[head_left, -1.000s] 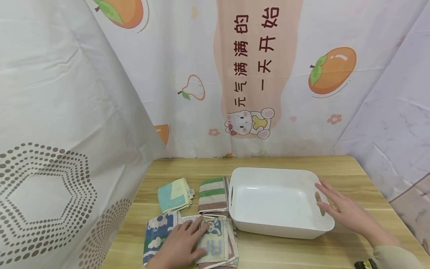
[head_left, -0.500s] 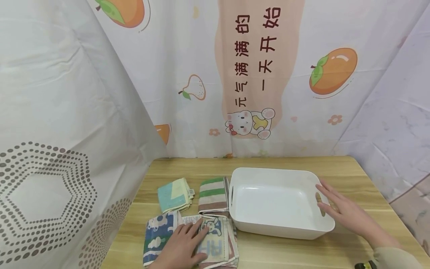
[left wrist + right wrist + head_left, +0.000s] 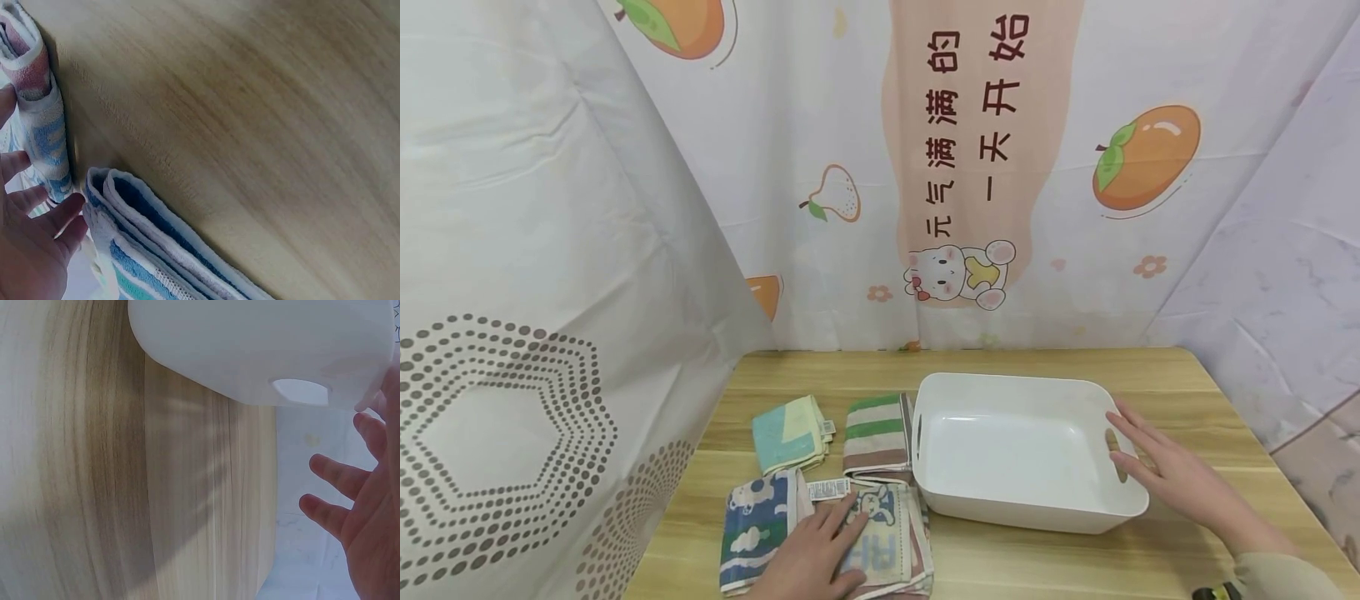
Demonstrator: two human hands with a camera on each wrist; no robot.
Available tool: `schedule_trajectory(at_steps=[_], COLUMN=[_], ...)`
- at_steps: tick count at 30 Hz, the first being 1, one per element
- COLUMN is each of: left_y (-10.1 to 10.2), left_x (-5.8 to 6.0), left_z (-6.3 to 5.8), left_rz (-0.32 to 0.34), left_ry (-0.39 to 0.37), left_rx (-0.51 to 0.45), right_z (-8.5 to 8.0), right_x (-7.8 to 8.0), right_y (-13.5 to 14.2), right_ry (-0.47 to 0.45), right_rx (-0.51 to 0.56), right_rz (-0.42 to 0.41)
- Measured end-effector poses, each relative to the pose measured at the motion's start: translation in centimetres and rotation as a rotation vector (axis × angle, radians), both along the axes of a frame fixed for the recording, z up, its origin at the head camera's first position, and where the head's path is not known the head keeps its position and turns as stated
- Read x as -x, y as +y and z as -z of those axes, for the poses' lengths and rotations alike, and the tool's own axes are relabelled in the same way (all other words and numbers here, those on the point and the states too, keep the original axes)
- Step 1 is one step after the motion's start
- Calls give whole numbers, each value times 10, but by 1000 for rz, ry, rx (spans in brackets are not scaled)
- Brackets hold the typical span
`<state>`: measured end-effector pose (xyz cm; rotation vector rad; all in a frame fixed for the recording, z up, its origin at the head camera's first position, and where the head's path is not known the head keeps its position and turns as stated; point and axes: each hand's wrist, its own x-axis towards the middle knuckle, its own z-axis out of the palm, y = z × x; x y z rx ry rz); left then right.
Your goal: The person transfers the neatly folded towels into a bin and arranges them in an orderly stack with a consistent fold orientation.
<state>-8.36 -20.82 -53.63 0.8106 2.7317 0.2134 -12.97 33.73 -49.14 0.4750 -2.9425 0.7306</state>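
Note:
My left hand (image 3: 811, 557) lies with spread fingers on a folded small towel with a rabbit print (image 3: 886, 537). Beside that hand is a folded blue towel with bear and cloud patterns (image 3: 747, 532); the left wrist view shows its layered edge (image 3: 169, 240) near the fingertips. My right hand (image 3: 1172, 477) touches the right rim of a white plastic bin (image 3: 1015, 507), around its handle slot. In the right wrist view, several fingers of that hand (image 3: 378, 519) extend away from the bin wall (image 3: 250, 344).
Behind the left hand lie a folded blue-and-yellow towel (image 3: 786, 437) and a green-striped towel (image 3: 876, 433), the latter against the bin's left side. A small black object (image 3: 1213, 592) is at the front right. Printed curtains (image 3: 820, 275) border the wooden table (image 3: 1060, 567).
My left hand has drawn slightly back toward me over the towels, showing more of a white label between them. The right hand and the bin look unchanged.

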Motion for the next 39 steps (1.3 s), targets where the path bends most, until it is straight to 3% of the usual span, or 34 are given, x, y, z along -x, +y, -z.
schedule_trajectory(at_steps=[5,11,20,30,39], left_y=[2,4,7,18,26], left_x=[-1,-3,0,6,10], left_z=[0,1,-1,1,1], left_rz=[-37,-13,-102,-300,-498], left_ry=[-61,-33,-131,-218,-307], left_rx=[-36,-119,-221,-387,-472], right_z=[-1,-1,-1,-1,-2], right_x=[-1,-2,-2,-3,-3], right_y=[0,0,-1,0,0], right_ry=[-16,-29,-22,-30,-40], right_rx=[15,34,34,46,47], right_rz=[7,6,8,16,14])
